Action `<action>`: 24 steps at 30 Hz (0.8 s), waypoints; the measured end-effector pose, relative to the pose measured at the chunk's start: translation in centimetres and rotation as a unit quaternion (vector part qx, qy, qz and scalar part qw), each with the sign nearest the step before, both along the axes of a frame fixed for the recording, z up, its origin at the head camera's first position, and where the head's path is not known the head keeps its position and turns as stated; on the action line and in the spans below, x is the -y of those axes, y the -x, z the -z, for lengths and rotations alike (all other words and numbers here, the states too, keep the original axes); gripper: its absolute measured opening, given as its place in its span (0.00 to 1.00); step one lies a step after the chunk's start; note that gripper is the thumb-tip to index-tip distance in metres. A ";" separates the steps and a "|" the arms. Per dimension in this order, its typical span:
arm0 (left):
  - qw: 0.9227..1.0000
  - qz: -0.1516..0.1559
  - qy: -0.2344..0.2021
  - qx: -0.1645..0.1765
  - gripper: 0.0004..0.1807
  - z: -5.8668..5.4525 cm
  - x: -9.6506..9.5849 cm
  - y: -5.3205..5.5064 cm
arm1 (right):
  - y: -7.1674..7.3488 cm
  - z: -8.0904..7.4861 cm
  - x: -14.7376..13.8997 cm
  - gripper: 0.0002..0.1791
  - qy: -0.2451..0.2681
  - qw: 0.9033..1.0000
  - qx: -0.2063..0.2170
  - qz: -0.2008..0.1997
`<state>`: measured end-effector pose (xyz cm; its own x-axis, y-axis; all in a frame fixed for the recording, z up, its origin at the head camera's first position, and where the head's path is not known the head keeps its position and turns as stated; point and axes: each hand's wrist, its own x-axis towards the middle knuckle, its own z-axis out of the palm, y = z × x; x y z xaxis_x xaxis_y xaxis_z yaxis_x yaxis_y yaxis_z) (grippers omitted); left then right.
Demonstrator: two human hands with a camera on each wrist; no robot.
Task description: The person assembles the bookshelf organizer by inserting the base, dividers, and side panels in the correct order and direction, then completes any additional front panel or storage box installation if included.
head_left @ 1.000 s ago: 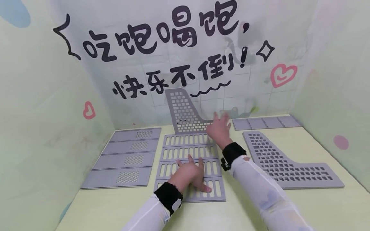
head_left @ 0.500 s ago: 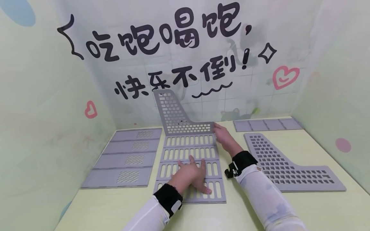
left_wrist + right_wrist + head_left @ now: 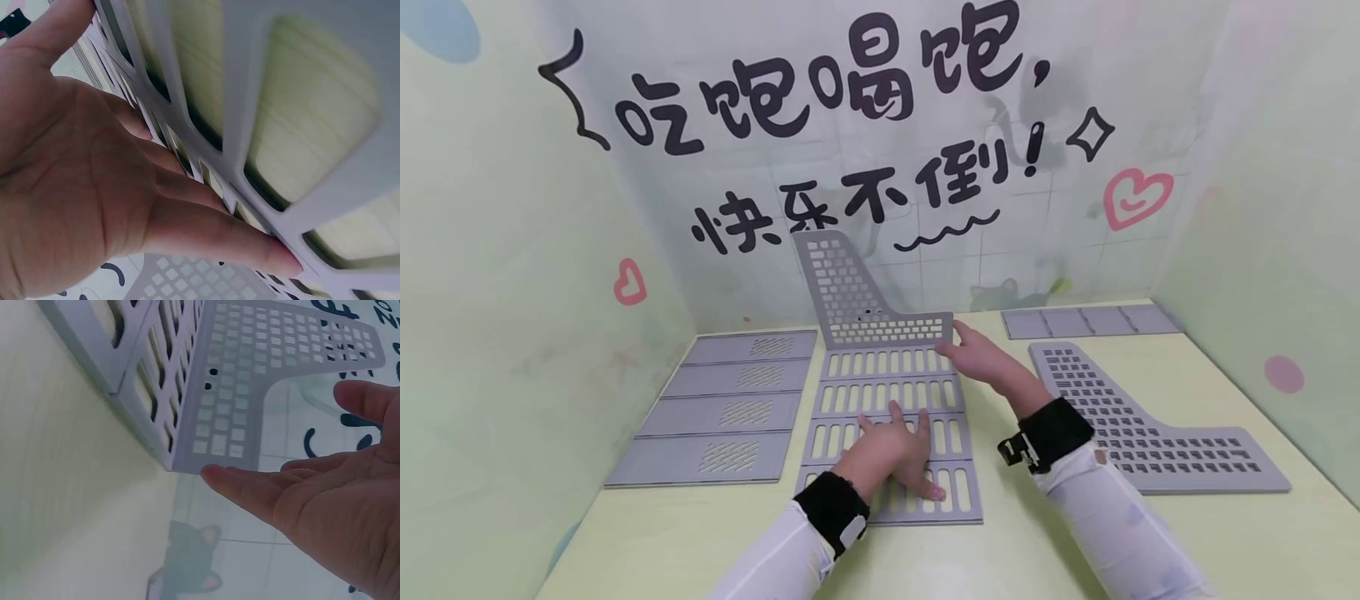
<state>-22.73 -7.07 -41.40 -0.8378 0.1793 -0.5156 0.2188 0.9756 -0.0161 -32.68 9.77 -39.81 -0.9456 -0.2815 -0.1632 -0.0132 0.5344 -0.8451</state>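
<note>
A grey slotted panel [image 3: 892, 398] made of joined strips lies flat in the middle of the table. My left hand [image 3: 891, 454] rests on its nearer half with fingers spread; in the left wrist view the fingertips [image 3: 284, 256] press on the bars between slots. At the panel's far edge an L-shaped grey side panel [image 3: 850, 287], pierced with small square holes, stands upright, its tall part on the left. My right hand [image 3: 981, 354] touches its low right end. The right wrist view shows these fingers [image 3: 244, 487] fairly straight along the end, the thumb held apart.
On the left lies a grey panel [image 3: 711, 417] of joined strips with slanted cuts. To the right a second L-shaped panel [image 3: 1138, 475] lies flat, with a narrow strip panel [image 3: 1093, 321] behind it near the back wall. Printed walls enclose the table [image 3: 925, 558].
My right hand has gone from above the upright panel's low part to its right end. The upright panel has shifted left, in line with the slotted panel. My left hand stays put.
</note>
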 end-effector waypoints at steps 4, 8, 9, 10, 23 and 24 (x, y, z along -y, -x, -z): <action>1.000 -0.010 -0.006 0.004 0.71 0.1 -0.1 0.0 | -1.9 -1.2 -2.1 0.45 -0.088 0.995 -0.051 -0.011; 0.999 -0.028 -0.024 0.003 0.71 0.2 0.1 -0.3 | -2.9 -2.5 -5.3 0.47 -0.163 0.983 -0.085 -0.028; 0.999 -0.036 -0.033 0.002 0.71 0.1 0.2 -0.4 | -3.1 -2.8 -6.1 0.47 -0.176 0.980 -0.087 -0.030; 0.998 -0.042 -0.041 0.002 0.71 0.1 0.3 -0.5 | -3.2 -3.1 -7.0 0.47 -0.187 0.978 -0.085 -0.030; 0.985 -0.107 -0.131 -0.017 0.71 -0.1 0.7 -0.9 | -3.0 -0.9 -14.1 0.59 -0.302 0.952 0.053 -0.002; 0.984 -0.111 -0.137 -0.016 0.71 -0.1 0.6 -0.9 | -3.0 -0.7 -14.3 0.60 -0.303 0.951 0.059 -0.003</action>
